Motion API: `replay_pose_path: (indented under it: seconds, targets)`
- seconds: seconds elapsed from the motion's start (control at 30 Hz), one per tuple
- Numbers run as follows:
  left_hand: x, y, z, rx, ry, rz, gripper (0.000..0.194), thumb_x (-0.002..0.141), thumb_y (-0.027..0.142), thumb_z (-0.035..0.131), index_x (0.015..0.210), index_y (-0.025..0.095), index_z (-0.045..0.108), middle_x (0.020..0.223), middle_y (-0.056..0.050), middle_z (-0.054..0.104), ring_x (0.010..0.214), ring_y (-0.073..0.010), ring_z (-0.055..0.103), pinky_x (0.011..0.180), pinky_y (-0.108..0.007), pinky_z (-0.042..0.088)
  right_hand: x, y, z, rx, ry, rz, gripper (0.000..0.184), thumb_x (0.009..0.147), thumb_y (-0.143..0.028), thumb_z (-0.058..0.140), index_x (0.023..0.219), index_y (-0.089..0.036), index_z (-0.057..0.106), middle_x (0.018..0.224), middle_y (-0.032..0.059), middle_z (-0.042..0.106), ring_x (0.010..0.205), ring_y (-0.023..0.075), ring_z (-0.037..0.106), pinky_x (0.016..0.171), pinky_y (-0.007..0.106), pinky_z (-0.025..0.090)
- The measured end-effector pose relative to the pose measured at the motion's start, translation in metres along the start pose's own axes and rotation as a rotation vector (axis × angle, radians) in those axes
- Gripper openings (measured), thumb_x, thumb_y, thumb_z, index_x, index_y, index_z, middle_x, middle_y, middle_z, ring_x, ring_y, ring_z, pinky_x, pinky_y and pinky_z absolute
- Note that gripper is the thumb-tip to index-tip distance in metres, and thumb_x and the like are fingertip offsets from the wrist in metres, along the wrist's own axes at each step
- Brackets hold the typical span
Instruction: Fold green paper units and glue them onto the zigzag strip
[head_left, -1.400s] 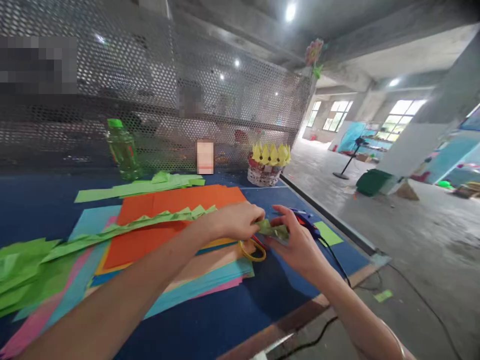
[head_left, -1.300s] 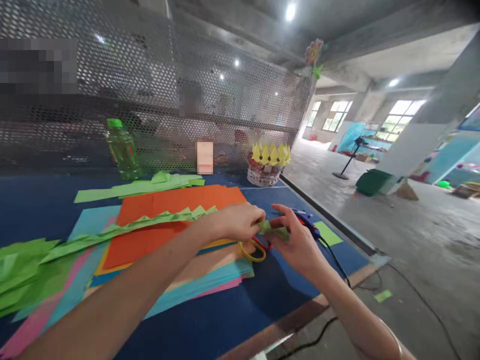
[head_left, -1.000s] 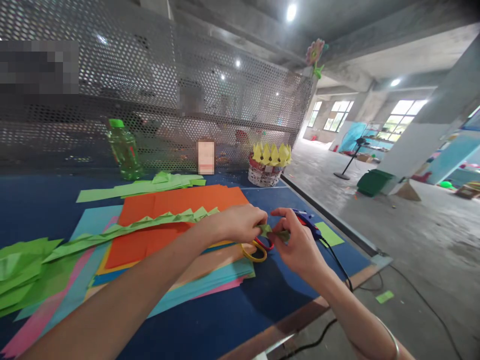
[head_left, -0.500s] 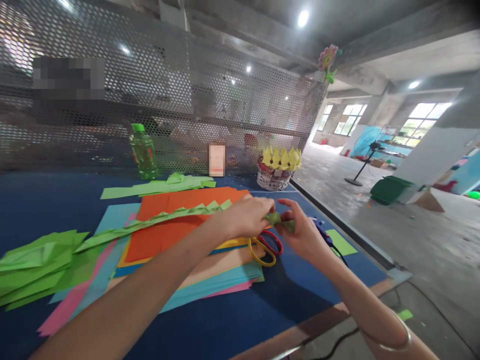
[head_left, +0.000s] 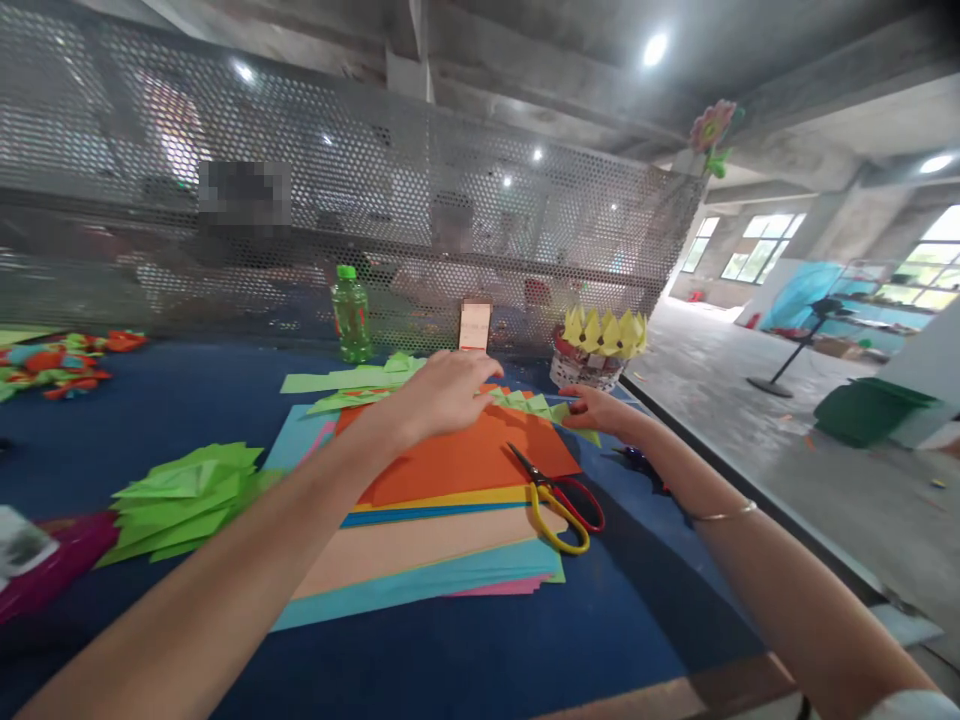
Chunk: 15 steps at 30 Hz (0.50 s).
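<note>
A long green paper strip (head_left: 536, 406) folded into zigzag points lies across the orange top sheet (head_left: 465, 462) of a stack of coloured paper (head_left: 442, 560). My left hand (head_left: 442, 393) rests on the strip's middle with its fingers stretched out to the right. My right hand (head_left: 602, 411) pinches the strip's right end, close to the basket. Scissors (head_left: 559, 503) with one yellow and one red handle lie on the stack, just in front of both hands.
A blue table (head_left: 112, 420) carries a green bottle (head_left: 351, 315), flat green strips (head_left: 349, 379), a pile of folded green paper (head_left: 180, 495) and a basket with yellow paper points (head_left: 596, 348). A perforated metal screen (head_left: 375, 220) stands behind. A blue glue gun (head_left: 642, 463) lies by the right edge.
Both hands have moved away from me and laid the green strip down across the orange sheet. My left hand has opened onto it. The view has swung left, showing more of the table.
</note>
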<state>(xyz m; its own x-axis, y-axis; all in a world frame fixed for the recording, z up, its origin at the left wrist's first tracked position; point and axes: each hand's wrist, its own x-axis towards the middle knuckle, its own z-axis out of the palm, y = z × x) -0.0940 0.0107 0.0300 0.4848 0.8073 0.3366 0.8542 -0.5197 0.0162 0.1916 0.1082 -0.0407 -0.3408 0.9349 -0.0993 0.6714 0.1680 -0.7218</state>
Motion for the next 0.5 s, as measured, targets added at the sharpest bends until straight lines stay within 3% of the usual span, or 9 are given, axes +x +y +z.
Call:
replay_pose_path:
  seconds: [0.13, 0.27, 0.37, 0.5]
  targets:
    - [-0.015, -0.053, 0.010, 0.134, -0.124, -0.247, 0.036, 0.095, 0.034, 0.063, 0.127, 0.018, 0.059, 0.132, -0.011, 0.060, 0.116, -0.0267, 0.061, 0.097, -0.051, 0.052, 0.003, -0.004, -0.014, -0.080, -0.101, -0.078, 0.036, 0.097, -0.033, 0.064, 0.129, -0.018, 0.058, 0.125, 0.0087, 0.063, 0.103, 0.0223, 0.066, 0.086, 0.043, 0.058]
    - [-0.024, -0.102, 0.038, 0.180, -0.278, -0.448, 0.036, 0.096, 0.035, 0.062, 0.127, 0.019, 0.059, 0.131, -0.010, 0.060, 0.111, -0.0248, 0.063, 0.093, -0.047, 0.055, 0.009, -0.004, -0.025, -0.191, -0.150, -0.139, 0.036, 0.097, -0.033, 0.064, 0.129, -0.018, 0.058, 0.125, 0.0086, 0.063, 0.102, 0.0221, 0.066, 0.085, 0.043, 0.058]
    - [-0.029, -0.122, 0.057, 0.180, -0.344, -0.522, 0.037, 0.096, 0.036, 0.063, 0.128, 0.018, 0.058, 0.131, -0.010, 0.060, 0.111, -0.0250, 0.063, 0.092, -0.047, 0.055, 0.019, 0.000, -0.027, -0.280, -0.160, -0.154, 0.036, 0.097, -0.034, 0.063, 0.129, -0.018, 0.058, 0.125, 0.0086, 0.063, 0.102, 0.0222, 0.066, 0.085, 0.043, 0.058]
    - [-0.036, -0.130, 0.067, 0.191, -0.390, -0.576, 0.037, 0.096, 0.036, 0.062, 0.128, 0.018, 0.058, 0.130, -0.010, 0.060, 0.110, -0.0247, 0.063, 0.092, -0.047, 0.055, 0.034, 0.007, -0.023, -0.392, -0.142, -0.150, 0.035, 0.097, -0.035, 0.064, 0.127, -0.017, 0.059, 0.125, 0.0084, 0.063, 0.103, 0.0228, 0.066, 0.086, 0.043, 0.058]
